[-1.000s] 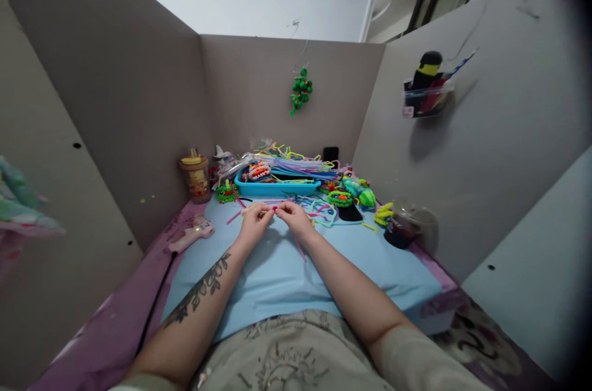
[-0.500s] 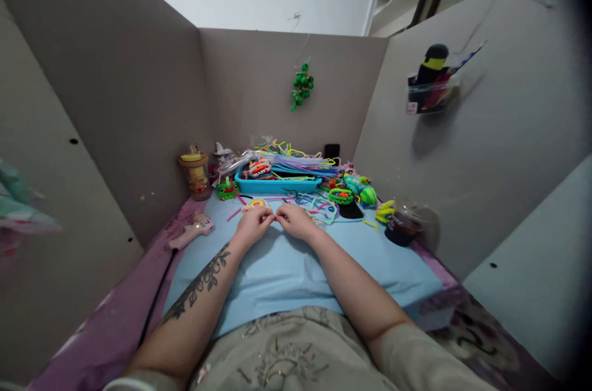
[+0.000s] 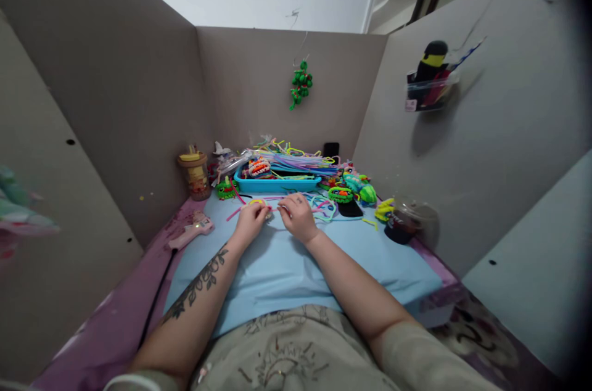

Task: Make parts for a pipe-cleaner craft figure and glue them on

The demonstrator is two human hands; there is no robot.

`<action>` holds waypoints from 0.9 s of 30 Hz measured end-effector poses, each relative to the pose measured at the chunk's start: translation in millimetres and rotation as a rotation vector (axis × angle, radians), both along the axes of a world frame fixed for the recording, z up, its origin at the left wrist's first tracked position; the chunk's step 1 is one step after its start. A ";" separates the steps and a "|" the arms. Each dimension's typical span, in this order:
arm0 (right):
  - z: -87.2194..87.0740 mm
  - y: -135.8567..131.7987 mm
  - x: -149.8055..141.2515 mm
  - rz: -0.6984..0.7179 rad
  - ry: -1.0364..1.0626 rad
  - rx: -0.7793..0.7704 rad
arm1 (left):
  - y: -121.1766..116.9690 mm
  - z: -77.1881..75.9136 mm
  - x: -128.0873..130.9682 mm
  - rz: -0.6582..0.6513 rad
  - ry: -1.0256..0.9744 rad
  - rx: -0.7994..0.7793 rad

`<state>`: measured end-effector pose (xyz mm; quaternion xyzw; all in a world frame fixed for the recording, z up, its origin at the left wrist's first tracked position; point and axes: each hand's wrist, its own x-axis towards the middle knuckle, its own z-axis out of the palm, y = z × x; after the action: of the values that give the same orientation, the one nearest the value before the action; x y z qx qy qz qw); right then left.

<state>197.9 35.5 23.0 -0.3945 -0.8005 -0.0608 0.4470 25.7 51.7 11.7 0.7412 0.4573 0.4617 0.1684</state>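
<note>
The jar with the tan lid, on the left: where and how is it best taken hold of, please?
Best grip: probably around the body of the jar, below the tan lid, coming from the right front. It stands upright, its sides look round, and the grey panel is close on its left.

Thin pink strand [image 3: 274, 209], roughly level
</note>
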 end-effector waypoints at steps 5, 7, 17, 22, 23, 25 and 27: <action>-9.4 0.8 -16.8 0.227 0.281 -0.376 | 0.8 1.9 -0.8 -0.040 -0.368 -0.177; -12.7 5.9 -23.5 0.283 0.510 -0.599 | 0.2 2.5 0.2 -0.078 -0.416 -0.210; -14.3 14.9 -22.5 0.337 0.875 -0.683 | -8.0 5.9 7.4 -0.157 -0.306 -0.211; -11.7 13.0 -17.9 0.264 0.806 -0.686 | -12.4 12.2 7.3 -0.140 -0.167 -0.144; -11.1 12.7 -16.8 0.264 0.787 -0.706 | -12.2 12.2 6.9 -0.123 -0.141 -0.133; -10.0 12.3 -14.4 0.277 0.742 -0.752 | -10.9 10.4 5.9 -0.107 -0.101 -0.115; -9.6 12.6 -12.4 0.294 0.708 -0.786 | -9.0 7.5 4.6 -0.111 -0.067 -0.094</action>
<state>185.6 48.2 13.4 -0.4120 -0.6104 0.4425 0.5118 30.3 42.7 19.3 0.7408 0.4309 0.4542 0.2433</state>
